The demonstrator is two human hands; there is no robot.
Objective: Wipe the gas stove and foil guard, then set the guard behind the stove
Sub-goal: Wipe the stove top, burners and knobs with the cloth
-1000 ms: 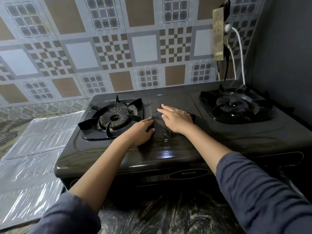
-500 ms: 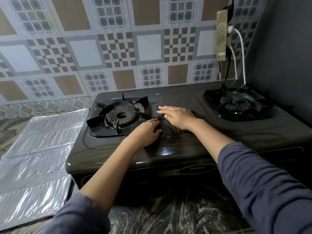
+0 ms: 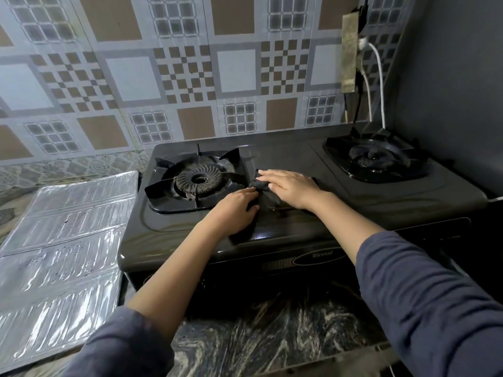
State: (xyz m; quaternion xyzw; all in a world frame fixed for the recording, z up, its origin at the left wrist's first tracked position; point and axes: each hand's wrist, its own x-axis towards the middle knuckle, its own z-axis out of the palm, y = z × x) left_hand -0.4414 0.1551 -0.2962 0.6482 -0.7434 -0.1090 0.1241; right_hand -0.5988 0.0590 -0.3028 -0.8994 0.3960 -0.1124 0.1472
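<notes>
A dark two-burner gas stove (image 3: 353,210) stands on the counter against the tiled wall. Between its burners lies a dark cloth (image 3: 262,186), bunched up. My right hand (image 3: 292,187) presses flat on the cloth. My left hand (image 3: 236,206) rests on the stove top just left of it, fingertips pinching the cloth's near edge. The silver foil guard (image 3: 62,257) lies flat on the counter to the left of the stove, unfolded in panels.
The left burner (image 3: 200,180) and right burner (image 3: 373,157) have raised black pan supports. A white cable (image 3: 377,85) hangs from a wall socket behind the right burner. A dark wall closes the right side. Marbled counter (image 3: 272,338) runs in front.
Both hands and the cloth have stayed on the middle of the stove, shifting slightly toward the back. The camera view moved so the stove sits further right.
</notes>
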